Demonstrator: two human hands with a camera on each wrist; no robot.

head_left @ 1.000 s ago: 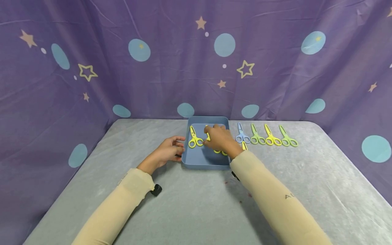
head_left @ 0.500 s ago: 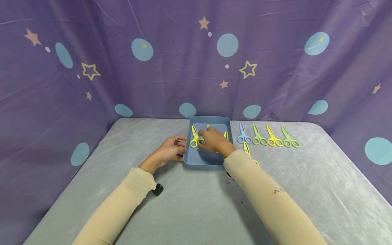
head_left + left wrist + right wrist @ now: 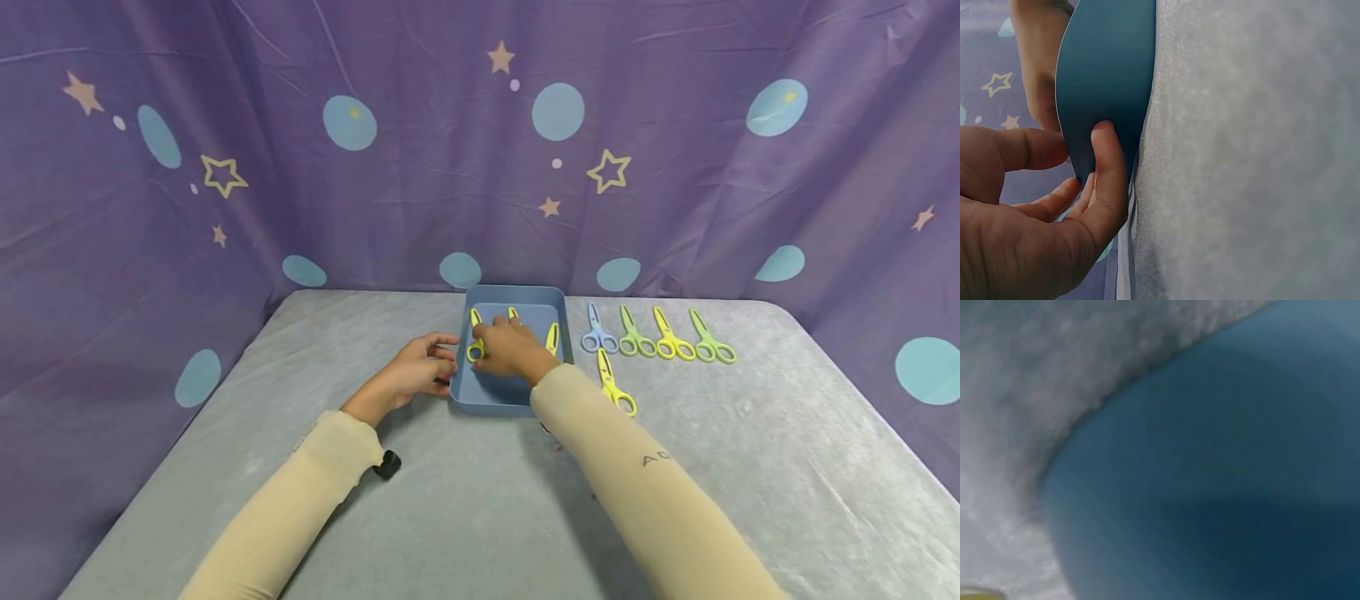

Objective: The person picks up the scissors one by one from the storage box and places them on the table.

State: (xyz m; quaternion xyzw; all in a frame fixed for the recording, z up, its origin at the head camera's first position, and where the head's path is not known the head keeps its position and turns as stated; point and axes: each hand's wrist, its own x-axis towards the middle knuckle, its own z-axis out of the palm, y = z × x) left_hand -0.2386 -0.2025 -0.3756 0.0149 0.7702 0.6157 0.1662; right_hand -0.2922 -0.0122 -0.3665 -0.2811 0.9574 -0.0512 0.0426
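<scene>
A light touch at the left yellow scissors [image 3: 474, 342]

The left yellow scissors lie inside the blue tray [image 3: 491, 393], near its left wall. The right hand [image 3: 512, 348] is over them and covers part of the handles; whether it grips them I cannot tell, because the contact is hidden. The left hand [image 3: 416, 368] has its fingers loosely extended and touching the outer side of the tray. This light support seems enough; a harder push could slide the tray on the desk [image 3: 450, 500]. For good control, I would take the handles with the fingertips only, and avoid dragging the knuckles over the middle scissors [image 3: 513, 313], which are partly under this hand.
</scene>
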